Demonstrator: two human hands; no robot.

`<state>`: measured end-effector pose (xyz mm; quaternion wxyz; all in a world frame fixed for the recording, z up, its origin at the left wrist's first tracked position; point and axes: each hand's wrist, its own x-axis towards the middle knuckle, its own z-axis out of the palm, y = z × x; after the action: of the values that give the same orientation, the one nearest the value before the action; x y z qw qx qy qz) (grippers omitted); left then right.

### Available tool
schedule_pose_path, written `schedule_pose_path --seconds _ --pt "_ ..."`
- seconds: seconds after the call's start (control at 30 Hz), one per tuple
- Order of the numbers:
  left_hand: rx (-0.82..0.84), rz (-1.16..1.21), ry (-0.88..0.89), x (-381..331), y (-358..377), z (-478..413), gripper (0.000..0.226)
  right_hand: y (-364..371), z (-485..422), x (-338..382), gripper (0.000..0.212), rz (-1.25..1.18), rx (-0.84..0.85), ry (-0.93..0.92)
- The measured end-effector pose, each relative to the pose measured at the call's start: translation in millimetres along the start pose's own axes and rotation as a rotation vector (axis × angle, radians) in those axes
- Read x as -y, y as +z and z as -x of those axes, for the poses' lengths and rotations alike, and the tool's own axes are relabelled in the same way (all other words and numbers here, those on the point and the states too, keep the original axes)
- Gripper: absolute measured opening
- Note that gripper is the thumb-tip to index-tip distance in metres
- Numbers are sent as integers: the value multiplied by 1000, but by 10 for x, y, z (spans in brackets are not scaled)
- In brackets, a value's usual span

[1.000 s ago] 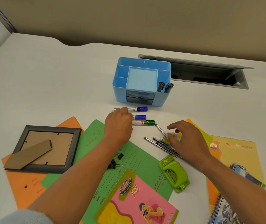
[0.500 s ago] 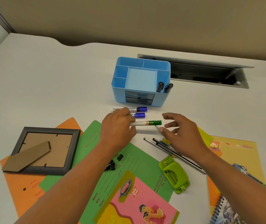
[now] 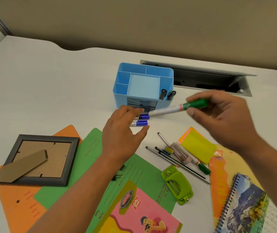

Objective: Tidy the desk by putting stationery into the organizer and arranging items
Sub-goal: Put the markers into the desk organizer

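R hand [image 3: 218, 118] pinching green marker [image 3: 178, 109] by cap, off desk.
L hand [image 3: 124, 137] open, empty; 2 blue markers [image 3: 142, 120] just past its fingertips, organizer [image 3: 143, 84] beyond.

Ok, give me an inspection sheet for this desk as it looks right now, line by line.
Surface: white desk, bare at the far left.
Job's things: blue plastic organizer holds two black pens; two blue-capped markers lie before it.
Clutter: pencils, green hole punch, dark picture frame, folders, notebooks.
Grips: right hand pinches green-capped white marker; left hand open, empty.
Cables: nothing seen.
Surroundings: open cable hatch, beige partition.
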<state>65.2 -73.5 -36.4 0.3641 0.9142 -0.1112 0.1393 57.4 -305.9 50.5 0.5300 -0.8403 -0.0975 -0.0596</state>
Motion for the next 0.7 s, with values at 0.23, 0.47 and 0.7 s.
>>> schedule_pose_path --seconds 0.23,0.47,0.7 --pt "149 -176 -132 327 101 117 47 -471 -512 251 19 179 -122 -129" --pt "209 -189 -175 419 159 198 49 -347 -991 -68 20 489 31 -76" --pt "194 -211 -167 426 120 180 44 -84 -1306 -478 23 703 277 -39"
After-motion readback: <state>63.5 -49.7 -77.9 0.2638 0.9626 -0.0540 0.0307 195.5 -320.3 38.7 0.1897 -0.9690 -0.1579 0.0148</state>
